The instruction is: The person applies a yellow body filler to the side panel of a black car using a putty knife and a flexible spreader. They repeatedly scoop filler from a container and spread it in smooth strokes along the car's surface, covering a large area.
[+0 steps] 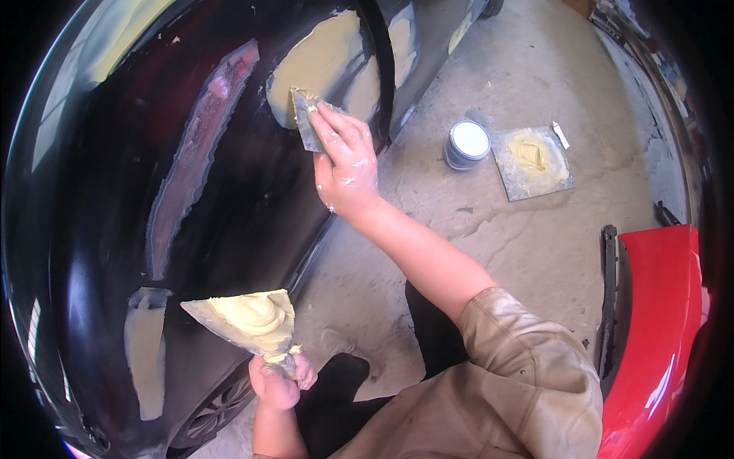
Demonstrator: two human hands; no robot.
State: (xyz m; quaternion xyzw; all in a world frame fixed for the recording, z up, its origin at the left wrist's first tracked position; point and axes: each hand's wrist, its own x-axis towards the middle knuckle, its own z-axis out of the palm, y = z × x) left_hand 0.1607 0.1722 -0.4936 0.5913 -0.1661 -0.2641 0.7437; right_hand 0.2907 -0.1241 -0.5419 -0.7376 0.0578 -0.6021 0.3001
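Note:
My left hand point(277, 385) grips the handle of a wide putty knife point(210, 317), its blade heaped with pale yellow filler point(260, 312). Farther up, my right hand point(349, 157) pinches a flat grey spreader point(306, 130) with yellow filler along its upper edge. That edge lies at the lower border of a broad filler patch point(317, 57) on the dark car side point(245, 206). White and yellow smears mark my right fingers. Left of this hand, a long sanded strip point(195, 157) bares reddish metal. A narrower filler patch point(145, 356) lies nearer me on the same car.
A lidded can point(467, 144) stands on the concrete floor point(451, 222) beside a square mixing board point(520, 186) smeared with filler. A small white tube point(560, 135) lies at the board's corner. A red car panel point(657, 306) is on my right. A car wheel point(214, 417) shows at lower left.

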